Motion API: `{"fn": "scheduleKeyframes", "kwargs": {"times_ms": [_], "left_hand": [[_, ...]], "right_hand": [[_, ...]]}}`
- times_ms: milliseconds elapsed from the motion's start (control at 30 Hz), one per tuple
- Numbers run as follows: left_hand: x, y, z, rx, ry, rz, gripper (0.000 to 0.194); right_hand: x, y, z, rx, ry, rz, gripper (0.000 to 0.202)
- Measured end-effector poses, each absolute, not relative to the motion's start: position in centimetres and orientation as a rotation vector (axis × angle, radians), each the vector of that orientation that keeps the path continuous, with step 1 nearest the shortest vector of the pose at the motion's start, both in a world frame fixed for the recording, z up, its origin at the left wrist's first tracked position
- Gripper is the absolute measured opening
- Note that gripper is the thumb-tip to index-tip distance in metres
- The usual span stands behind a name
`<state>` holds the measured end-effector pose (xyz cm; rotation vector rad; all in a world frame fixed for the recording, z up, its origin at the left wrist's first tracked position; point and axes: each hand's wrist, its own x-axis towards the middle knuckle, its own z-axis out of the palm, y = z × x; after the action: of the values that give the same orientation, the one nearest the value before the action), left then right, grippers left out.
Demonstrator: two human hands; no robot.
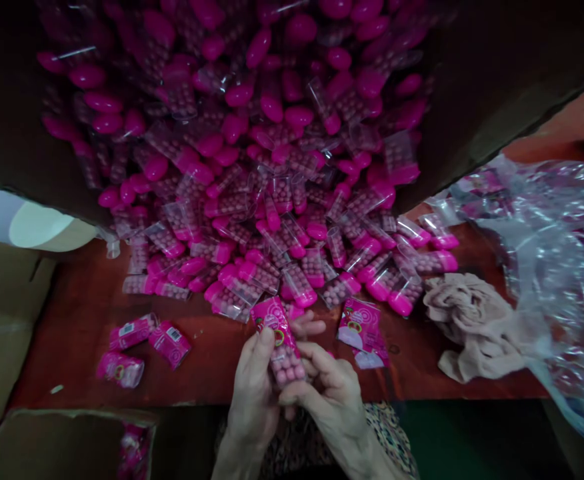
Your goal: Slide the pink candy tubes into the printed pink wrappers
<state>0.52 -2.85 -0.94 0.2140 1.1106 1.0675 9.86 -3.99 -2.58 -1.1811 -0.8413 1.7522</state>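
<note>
Pack (pixel 281 350) of pink balls sits at the centre of the dial I read from, with 12 o'clock towards the far side of the red counter (pixel 197 383). Through the head camera I see both hands grasping it. The left grip (pixel 255 387) has its thumb laid on the pack's face and its fingers passing behind, with fingertips showing past the opposite edge. The right grip (pixel 329 387) grasps the lower end, thumb at the corner, fingers curled along the side. Pink print covers the pack's upper part; balls show in rows below, and its top leans towards 11 o'clock.

At 12 o'clock I have a big heap of pink-capped tubes (pixel 272 220), filled with balls, spread from inside a dark carton (pixel 492 80) out onto the counter. Two wrappers (pixel 359 323) overlap at 3 o'clock, near the right grip. Farther out that way lies a crumpled cloth (pixel 472 320), against a mass of clear plastic (pixel 547 233). At 9 o'clock I count three wrapped packs (pixel 169 343), close together. A box (pixel 47 443) at 8 o'clock holds more of them. Patterned fabric (pixel 297 447) shows at 6 o'clock, between the forearms.
</note>
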Motion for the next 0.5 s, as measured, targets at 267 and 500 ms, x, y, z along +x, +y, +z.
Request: {"fn": "scheduleKeyframes", "kwargs": {"times_ms": [267,500], "left_hand": [[0.68,-3.37,-0.92,0.158,1.108,1.087,0.035],[1.10,-3.42,-0.80,0.195,1.155,1.127,0.030]], "right_hand": [[10.09,-4.34,-3.32,-1.297,-0.984,1.676,0.010],[9.65,-4.15,-3.38,-1.254,-0.965,1.667,0.013]]}}
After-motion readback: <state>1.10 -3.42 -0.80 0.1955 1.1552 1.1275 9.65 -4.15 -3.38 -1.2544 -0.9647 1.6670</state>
